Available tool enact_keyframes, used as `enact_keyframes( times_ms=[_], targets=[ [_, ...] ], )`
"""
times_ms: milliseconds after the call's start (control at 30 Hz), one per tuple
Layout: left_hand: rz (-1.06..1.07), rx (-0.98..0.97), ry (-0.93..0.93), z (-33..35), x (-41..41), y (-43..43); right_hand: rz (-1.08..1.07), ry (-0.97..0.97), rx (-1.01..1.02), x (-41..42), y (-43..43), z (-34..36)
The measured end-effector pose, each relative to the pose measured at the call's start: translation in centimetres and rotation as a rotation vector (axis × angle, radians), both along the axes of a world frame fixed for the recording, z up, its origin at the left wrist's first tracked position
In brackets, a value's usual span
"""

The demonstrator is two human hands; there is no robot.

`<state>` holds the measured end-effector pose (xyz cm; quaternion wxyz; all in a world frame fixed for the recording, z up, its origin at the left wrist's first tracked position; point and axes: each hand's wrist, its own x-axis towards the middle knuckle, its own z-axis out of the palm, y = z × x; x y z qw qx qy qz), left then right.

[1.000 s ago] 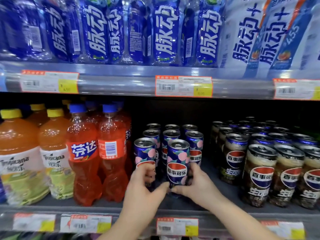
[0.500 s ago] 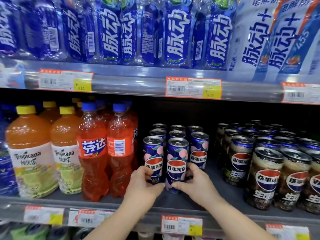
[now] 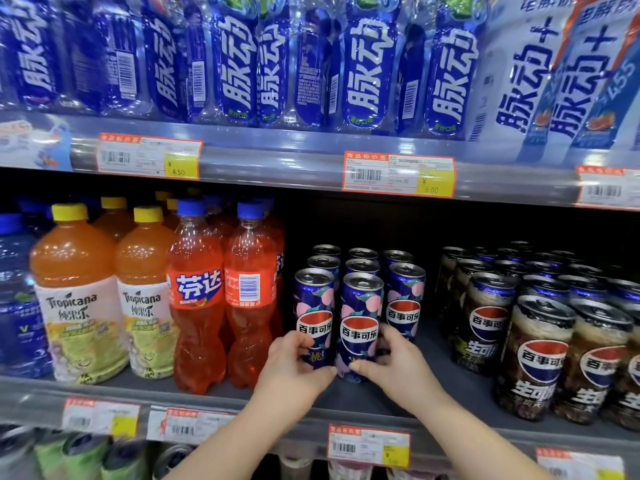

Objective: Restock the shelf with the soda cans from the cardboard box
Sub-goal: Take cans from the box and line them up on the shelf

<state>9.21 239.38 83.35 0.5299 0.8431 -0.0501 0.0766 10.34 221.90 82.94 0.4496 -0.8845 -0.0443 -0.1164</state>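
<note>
Several blue peach Pepsi cans stand in rows on the grey middle shelf [image 3: 346, 401]. My left hand [image 3: 294, 372] wraps the lower part of the front left can [image 3: 313, 306]. My right hand [image 3: 394, 367] grips the base of the front middle can [image 3: 362, 313], thumb in front, fingers behind. Both cans stand upright on the shelf, side by side. A third front can [image 3: 405, 299] stands to the right, slightly further back, with more cans behind it. The cardboard box is out of view.
Red Fanta bottles [image 3: 197, 306] and Tropicana juice bottles [image 3: 79, 299] stand to the left of the cans. Dark Pepsi cans [image 3: 540, 358] fill the right side. Blue drink bottles [image 3: 367, 64] line the shelf above. Price tags [image 3: 369, 448] run along the shelf edges.
Both hands stay on the two front cans, which now stand closer together with their labels facing forward. The camera has shifted left and slightly down.
</note>
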Motion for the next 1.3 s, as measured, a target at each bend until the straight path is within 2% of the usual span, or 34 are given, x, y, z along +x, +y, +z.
enact_keyframes(
  times_ms=[267, 500, 600, 700, 967, 1133, 1300],
  targets=[
    [-0.052, -0.021, -0.032, 0.2, -1.2, 1.4, -0.112, 0.064, -0.062, -0.7, 0.0, 0.9],
    [-0.139, -0.068, -0.134, 0.3, -3.7, 2.3, -0.287, -0.032, -0.127, -7.0, 0.5, 1.8],
    [-0.238, -0.082, -0.158, -0.4, -5.1, 1.3, -0.369, 0.0, -0.167, -11.6, 0.2, 1.0],
    [-0.386, -0.028, -0.105, -2.1, -6.5, -0.5, -0.444, 0.09, -0.219, -16.6, -0.8, 0.0],
    [-0.595, 0.295, 0.004, -6.4, -14.2, -8.1, -0.723, 0.234, -0.237, -30.7, -7.8, -2.4],
    [-0.677, 0.374, -0.025, -6.7, -21.5, -15.2, -0.856, 0.272, -0.203, -41.3, -14.1, -4.4],
    [-0.819, 0.374, -0.037, -7.6, -33.6, -26.7, -1.017, 0.342, -0.195, -56.9, -22.2, -5.4]
  ],
)
